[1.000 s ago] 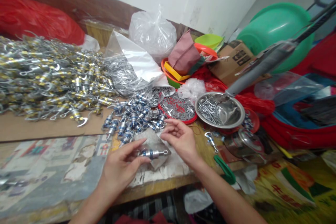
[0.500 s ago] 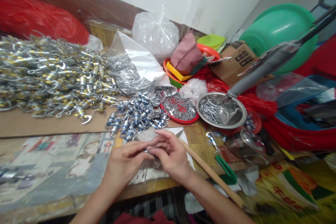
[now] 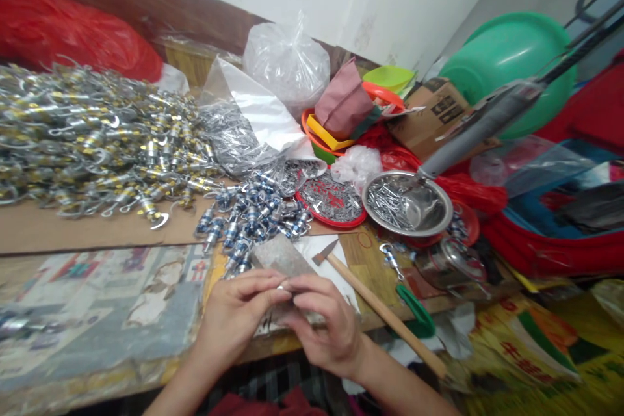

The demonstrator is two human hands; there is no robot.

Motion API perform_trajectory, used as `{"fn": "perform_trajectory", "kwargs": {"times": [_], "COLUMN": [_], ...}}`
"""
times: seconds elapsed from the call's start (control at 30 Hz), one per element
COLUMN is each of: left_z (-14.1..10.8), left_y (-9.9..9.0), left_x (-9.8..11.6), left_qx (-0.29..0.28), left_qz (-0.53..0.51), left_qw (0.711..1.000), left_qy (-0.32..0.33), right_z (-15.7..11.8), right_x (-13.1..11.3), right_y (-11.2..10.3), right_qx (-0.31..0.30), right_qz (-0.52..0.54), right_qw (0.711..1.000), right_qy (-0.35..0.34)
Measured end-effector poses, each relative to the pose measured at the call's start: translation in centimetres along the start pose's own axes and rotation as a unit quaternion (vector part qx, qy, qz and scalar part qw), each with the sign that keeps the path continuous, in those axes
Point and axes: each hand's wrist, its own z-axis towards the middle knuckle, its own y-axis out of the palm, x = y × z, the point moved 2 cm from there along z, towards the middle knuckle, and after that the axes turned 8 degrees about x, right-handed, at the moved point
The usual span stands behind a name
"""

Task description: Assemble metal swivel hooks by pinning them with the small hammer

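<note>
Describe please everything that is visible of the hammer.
The hammer has a small, dark, metal-looking head with one pointed end and a long, straight, light-brown handle that looks wooden. It lies slantwise, its head on white paper beside the grey block. The right hand is nearby but does not grip it.

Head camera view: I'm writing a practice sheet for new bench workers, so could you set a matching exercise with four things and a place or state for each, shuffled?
Things
1. Wooden-handled tool
2. Steel bowl
3. Green basin
4. Small metal piece

Places and states
A. Behind the cardboard box
B. At the fingertips of the left hand and right hand
C. Head resting on white paper
D. Holding loose metal pins

Pairs: 1-C, 2-D, 3-A, 4-B
</note>
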Motion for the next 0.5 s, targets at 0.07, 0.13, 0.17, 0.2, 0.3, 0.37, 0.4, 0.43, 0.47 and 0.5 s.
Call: {"fn": "perform_trajectory", "kwargs": {"times": [0.07,0.13,0.17,0.2,0.3,0.37,0.4,0.43,0.47,0.5], "left_z": [-0.1,-0.1,-0.1,-0.1,-0.1,-0.1,-0.1,-0.2,-0.3,-0.3], "left_y": [-0.1,-0.1,-0.2,-0.2,-0.5,-0.7,-0.9,-1.0,-1.1,-1.1], "left_x": [-0.1,-0.1,-0.1,0.0,0.4,0.8,1.0,1.1,1.3,1.3], "left_qx": [0.028,0.038,0.035,0.029,0.014,0.005,0.001,-0.001,-0.001,0.0], "left_qz": [0.001,0.005,0.006,0.005,0.02,0.052,0.073,0.094,0.112,0.124], "left_qw": [1.0,0.999,0.999,0.999,1.0,0.999,0.997,0.995,0.992,0.99], "left_qy": [-0.013,-0.019,-0.019,-0.019,-0.012,0.006,0.019,0.034,0.051,0.068], "right_z": [-0.2,-0.3,-0.2,-0.2,0.1,0.4,0.6,0.7,0.9,1.1], "right_x": [0.2,0.6,0.7,0.9,1.0,0.8,0.7,0.6,0.6,0.5], "right_y": [-0.1,-0.1,-0.1,-0.1,-0.4,-0.6,-0.7,-0.8,-0.9,-1.0], "right_qx": [0.025,0.021,0.008,-0.006,-0.038,-0.064,-0.081,-0.096,-0.107,-0.112], "right_qz": [-0.018,-0.037,-0.046,-0.055,-0.077,-0.091,-0.099,-0.105,-0.111,-0.115], "right_qw": [0.999,0.999,0.999,0.998,0.995,0.989,0.985,0.982,0.979,0.978], "right_qy": [0.012,0.024,0.023,0.015,-0.05,-0.099,-0.116,-0.127,-0.131,-0.131]}}
